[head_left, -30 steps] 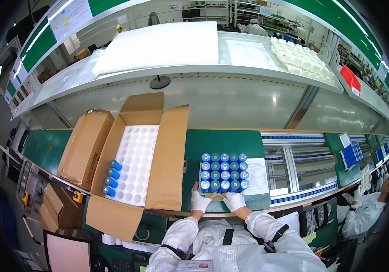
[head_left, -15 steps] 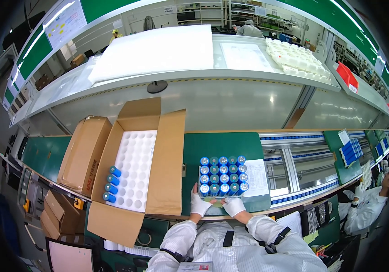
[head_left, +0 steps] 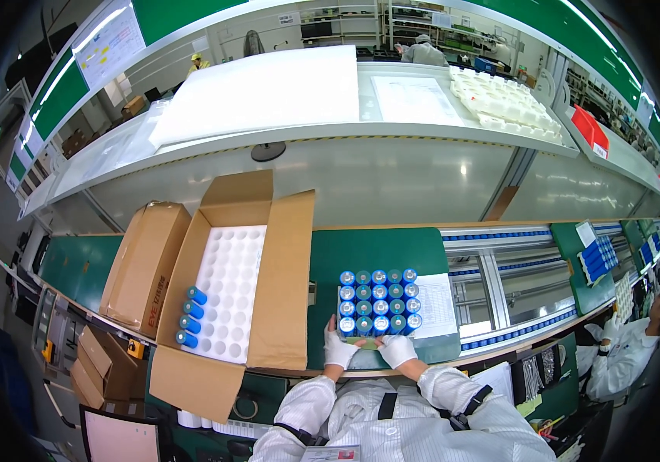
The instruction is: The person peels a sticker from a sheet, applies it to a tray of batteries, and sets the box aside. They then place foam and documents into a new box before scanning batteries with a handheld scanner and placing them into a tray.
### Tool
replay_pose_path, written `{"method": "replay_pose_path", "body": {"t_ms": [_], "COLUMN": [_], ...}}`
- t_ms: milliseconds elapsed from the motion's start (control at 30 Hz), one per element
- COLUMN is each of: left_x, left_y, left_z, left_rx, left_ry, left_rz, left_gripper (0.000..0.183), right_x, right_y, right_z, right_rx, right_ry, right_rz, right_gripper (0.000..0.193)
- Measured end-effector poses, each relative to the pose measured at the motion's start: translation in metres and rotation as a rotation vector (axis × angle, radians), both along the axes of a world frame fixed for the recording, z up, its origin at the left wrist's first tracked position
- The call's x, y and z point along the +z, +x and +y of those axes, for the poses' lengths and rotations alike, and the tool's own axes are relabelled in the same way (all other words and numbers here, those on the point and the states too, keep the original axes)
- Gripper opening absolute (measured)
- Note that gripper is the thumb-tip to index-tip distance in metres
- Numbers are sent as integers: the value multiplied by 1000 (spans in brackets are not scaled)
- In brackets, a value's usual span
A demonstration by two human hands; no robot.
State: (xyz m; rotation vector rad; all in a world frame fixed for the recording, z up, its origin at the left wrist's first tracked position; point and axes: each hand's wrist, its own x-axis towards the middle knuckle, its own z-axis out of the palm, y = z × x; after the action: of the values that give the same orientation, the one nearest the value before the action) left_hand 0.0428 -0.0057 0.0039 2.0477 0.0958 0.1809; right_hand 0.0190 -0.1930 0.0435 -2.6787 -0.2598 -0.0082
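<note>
The scene is brightly and evenly lit from overhead strip lights, which show as white streaks along the top right. Soft glare spots sit on the pale shelf front [head_left: 391,185] above the worktop [head_left: 376,254], and shadows are faint and short. Focus is sharp at the centre. Straight edges bow strongly toward the rim, detail smears there, and a black fisheye vignette fills all four corners

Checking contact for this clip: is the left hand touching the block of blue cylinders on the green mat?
Touching. The head view shows the gloved left hand pressed against the near-left corner of the block of blue cylinders, with no gap visible between them.
</note>
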Motion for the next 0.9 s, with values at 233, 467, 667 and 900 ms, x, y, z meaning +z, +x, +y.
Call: {"method": "replay_pose_path", "body": {"t_ms": [233,467,667,900], "left_x": [-3,4,10,14], "left_y": [3,6,11,10], "left_z": [-4,-7,-1,2], "left_rx": [28,38,18,-31], "left_ry": [-30,-69,5,140], "left_rz": [-29,-29,-138,-295], "left_gripper": [117,113,112,114], "right_x": [5,9,30,39], "right_y": [-3,-9,-45,-103], "right_z": [3,-10,-54,-122], "right_rx": [-15,-53,45,-288], "right_ry": [20,-82,88,-92], "right_rz": [-9,93,127,133], "right_gripper": [25,29,30,26]}}
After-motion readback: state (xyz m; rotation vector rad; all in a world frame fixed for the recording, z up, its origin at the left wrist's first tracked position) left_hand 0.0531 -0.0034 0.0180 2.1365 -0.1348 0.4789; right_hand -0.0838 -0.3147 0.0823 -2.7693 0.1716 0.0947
